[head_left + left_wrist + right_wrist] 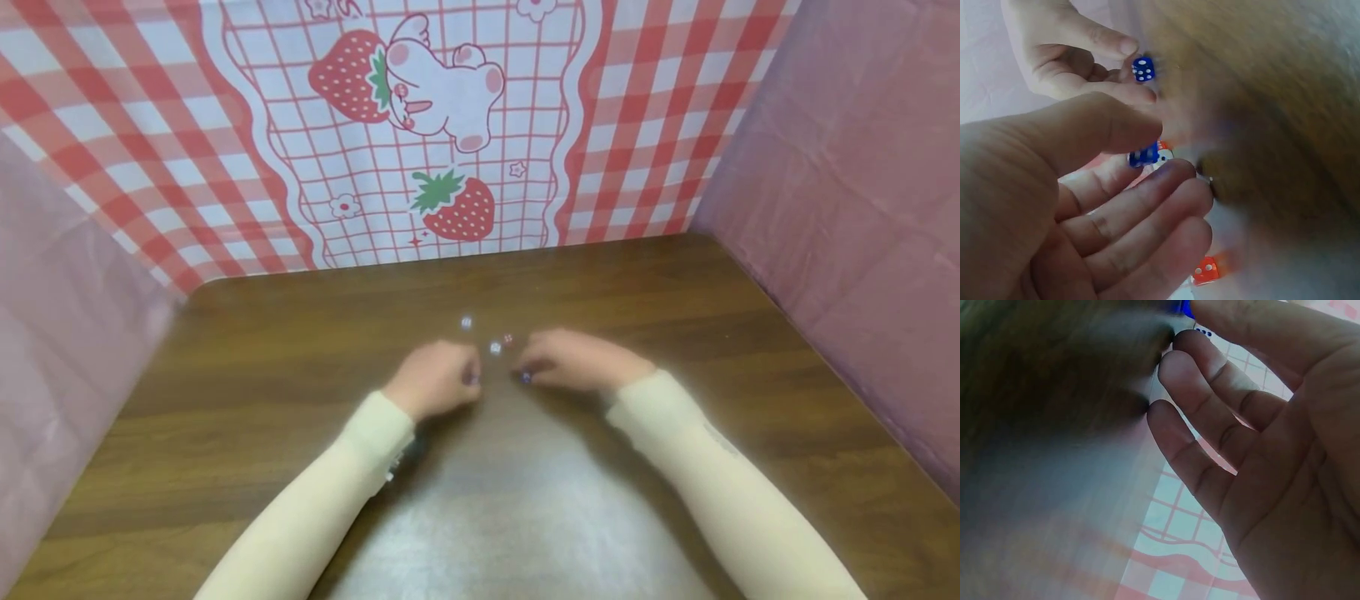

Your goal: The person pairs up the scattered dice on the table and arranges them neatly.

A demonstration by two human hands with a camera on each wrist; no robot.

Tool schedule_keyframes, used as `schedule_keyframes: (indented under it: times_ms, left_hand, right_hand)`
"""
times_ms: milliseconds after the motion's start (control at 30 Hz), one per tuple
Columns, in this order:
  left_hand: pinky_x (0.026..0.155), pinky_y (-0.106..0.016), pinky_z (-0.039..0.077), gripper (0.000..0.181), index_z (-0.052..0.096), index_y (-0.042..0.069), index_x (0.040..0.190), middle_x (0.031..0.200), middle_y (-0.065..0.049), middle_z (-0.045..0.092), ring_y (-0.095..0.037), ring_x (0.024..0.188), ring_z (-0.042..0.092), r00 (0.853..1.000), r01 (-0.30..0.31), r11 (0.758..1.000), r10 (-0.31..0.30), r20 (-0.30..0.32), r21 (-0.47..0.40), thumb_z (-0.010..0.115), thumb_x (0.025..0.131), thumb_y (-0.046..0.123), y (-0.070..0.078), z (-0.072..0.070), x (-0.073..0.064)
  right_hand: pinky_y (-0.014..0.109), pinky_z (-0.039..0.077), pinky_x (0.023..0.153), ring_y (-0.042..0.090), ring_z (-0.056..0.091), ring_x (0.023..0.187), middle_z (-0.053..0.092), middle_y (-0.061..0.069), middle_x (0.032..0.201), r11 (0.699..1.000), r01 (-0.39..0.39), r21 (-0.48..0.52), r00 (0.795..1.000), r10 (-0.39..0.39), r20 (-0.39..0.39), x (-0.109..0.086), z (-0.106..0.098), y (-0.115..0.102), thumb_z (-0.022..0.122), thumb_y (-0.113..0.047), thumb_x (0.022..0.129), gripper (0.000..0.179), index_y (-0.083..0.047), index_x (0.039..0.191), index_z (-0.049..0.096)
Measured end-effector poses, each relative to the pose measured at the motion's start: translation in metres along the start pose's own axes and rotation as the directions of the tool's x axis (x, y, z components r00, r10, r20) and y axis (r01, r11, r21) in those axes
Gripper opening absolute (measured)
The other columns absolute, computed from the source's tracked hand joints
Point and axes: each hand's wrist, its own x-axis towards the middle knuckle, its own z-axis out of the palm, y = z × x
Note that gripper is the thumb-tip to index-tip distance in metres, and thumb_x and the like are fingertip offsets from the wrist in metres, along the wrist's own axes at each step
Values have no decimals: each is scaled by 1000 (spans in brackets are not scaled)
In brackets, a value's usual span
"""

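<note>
My left hand pinches a blue die between thumb and forefinger, low over the wooden table. Opposite it, my right hand holds another blue die at its fingertips; only a corner of that blue die shows at the top of the right wrist view. Between and beyond the hands lie a white die and a red die, close together. Farther left sits another pale die. An orange-red die appears below the left fingers in the left wrist view.
The brown wooden table meets a red-and-white checked cloth with strawberry prints at its back edge. Pink fabric hangs on the left and right sides.
</note>
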Motion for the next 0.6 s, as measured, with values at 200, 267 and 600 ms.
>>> schedule_keyframes:
  times_ms: [200, 267, 600]
  left_hand:
    - [72, -22, 50, 20, 63, 19, 95, 86, 10, 63, -6, 77, 58, 999, -31, 998, 31, -16, -49, 72, 78, 15, 1, -2, -4]
    - [73, -22, 50, 19, 63, 19, 95, 88, 10, 64, -6, 78, 58, 999, -35, 998, 34, -18, -44, 72, 78, 15, 0, -2, -5]
    - [76, -23, 50, 18, 66, 21, 93, 88, 11, 64, -5, 80, 58, 999, -36, 999, 36, 3, -39, 76, 78, 25, -4, -2, -9]
  right_hand:
    - [22, 49, 83, 0, 56, 91, 61, -16, 98, 1000, -1, -27, 1000, 1, 4, 2, 2, 1, 72, -20, 83, 26, -26, 109, 68]
    - [23, 49, 83, 2, 56, 91, 61, -14, 98, 1000, 10, -28, 1000, -10, 5, 3, 3, 1, 72, -20, 83, 25, -24, 107, 69]
    - [26, 50, 83, 5, 59, 91, 64, -11, 96, 999, 13, 32, 1000, -12, -7, 4, 2, -1, 71, -12, 82, 20, -22, 99, 66]
